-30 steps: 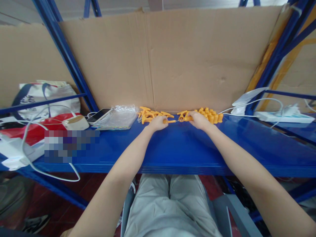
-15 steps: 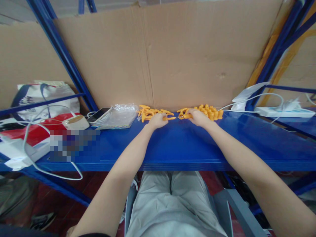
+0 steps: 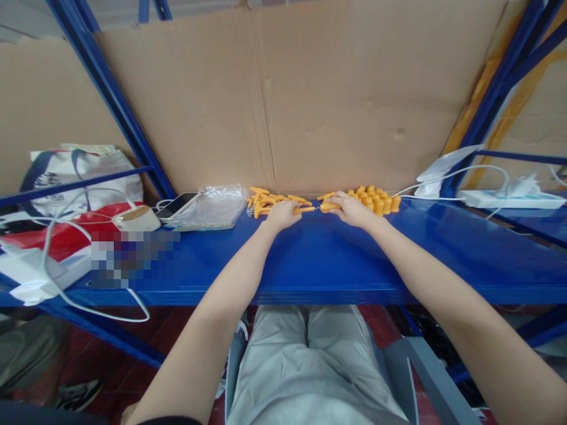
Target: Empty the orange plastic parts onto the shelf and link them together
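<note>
Near the back of the blue shelf, my left hand (image 3: 283,216) is closed on a yellow plastic T-handled screw piece, whose threaded shaft (image 3: 306,209) points right. My right hand (image 3: 348,208) grips a yellow plastic sleeve-like piece (image 3: 328,207) just across from the shaft's tip. A small metal chain seems to lie in the narrow gap between them. Beyond my left hand is a loose pile of yellow T-handled pieces (image 3: 261,198) with metal chains. Several yellow cylindrical pieces (image 3: 376,199) stand grouped beside my right hand. My fingers hide part of both held pieces.
A cardboard sheet (image 3: 336,100) rises behind the blue shelf (image 3: 319,254). To the left are a plastic-wrapped packet (image 3: 212,209), a phone (image 3: 179,205), white cables and a cloth bag (image 3: 88,177). A white power strip (image 3: 509,199) lies at the right.
The sleeve-like piece in my right hand has turned, so its round open end no longer shows. My left hand has hardly moved.
</note>
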The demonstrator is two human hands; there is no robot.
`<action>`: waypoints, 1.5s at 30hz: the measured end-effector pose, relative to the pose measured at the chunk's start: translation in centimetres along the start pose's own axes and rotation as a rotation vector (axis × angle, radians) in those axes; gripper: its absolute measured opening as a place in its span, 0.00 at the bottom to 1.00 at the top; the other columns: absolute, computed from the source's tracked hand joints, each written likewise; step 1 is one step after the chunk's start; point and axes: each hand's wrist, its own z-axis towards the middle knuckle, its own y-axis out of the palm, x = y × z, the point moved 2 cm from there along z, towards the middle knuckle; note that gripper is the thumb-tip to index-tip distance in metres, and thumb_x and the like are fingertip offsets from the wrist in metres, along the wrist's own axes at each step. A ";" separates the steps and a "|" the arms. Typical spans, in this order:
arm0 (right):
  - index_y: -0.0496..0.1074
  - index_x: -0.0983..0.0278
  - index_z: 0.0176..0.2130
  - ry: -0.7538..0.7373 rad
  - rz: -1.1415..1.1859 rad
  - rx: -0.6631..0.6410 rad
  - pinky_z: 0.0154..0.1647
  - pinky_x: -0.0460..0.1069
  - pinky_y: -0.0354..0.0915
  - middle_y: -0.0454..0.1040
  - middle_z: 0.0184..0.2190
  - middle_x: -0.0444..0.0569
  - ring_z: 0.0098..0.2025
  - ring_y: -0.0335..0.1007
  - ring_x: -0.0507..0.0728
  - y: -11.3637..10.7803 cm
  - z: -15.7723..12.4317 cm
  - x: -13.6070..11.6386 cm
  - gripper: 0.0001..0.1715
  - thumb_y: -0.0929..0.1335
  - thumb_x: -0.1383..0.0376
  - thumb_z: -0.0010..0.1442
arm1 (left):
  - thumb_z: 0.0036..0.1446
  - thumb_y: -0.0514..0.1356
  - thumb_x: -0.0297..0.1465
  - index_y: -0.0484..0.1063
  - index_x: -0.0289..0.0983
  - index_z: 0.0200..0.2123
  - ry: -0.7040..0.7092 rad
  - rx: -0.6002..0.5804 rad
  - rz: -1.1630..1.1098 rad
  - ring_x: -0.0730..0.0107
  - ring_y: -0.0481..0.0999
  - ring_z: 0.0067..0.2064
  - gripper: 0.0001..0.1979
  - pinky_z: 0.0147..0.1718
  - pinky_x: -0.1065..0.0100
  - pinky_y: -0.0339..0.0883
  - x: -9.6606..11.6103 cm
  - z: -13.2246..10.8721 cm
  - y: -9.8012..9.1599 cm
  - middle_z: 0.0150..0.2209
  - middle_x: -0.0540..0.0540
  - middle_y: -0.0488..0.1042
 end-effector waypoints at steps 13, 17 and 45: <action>0.72 0.61 0.59 0.017 0.141 0.068 0.60 0.62 0.66 0.74 0.54 0.57 0.56 0.71 0.64 -0.8 0.7 -0.6 0.27 0.68 0.68 0.61 | 0.63 0.57 0.33 0.76 0.39 0.53 0.023 0.066 -0.005 0.55 0.78 0.52 0.17 0.52 0.60 0.70 0.5 -0.1 -0.7 0.50 0.41 0.80; 0.72 0.60 0.57 0.077 0.339 0.151 0.56 0.60 0.71 0.74 0.55 0.55 0.53 0.75 0.61 -1.3 0.6 0.2 0.28 0.72 0.69 0.56 | 0.62 0.58 0.33 0.77 0.40 0.50 -0.003 0.116 -0.005 0.57 0.79 0.50 0.15 0.48 0.63 0.71 0.7 -0.2 -1.2 0.48 0.41 0.80; 0.70 0.61 0.45 0.366 0.881 0.120 0.27 0.44 0.72 0.78 0.29 0.43 0.24 0.75 0.50 -2.5 -1.0 -0.9 0.16 0.75 0.62 0.59 | 0.59 0.61 0.31 0.76 0.39 0.45 0.021 0.262 -0.130 0.58 0.77 0.49 0.10 0.46 0.63 0.68 0.2 0.0 -1.8 0.45 0.42 0.78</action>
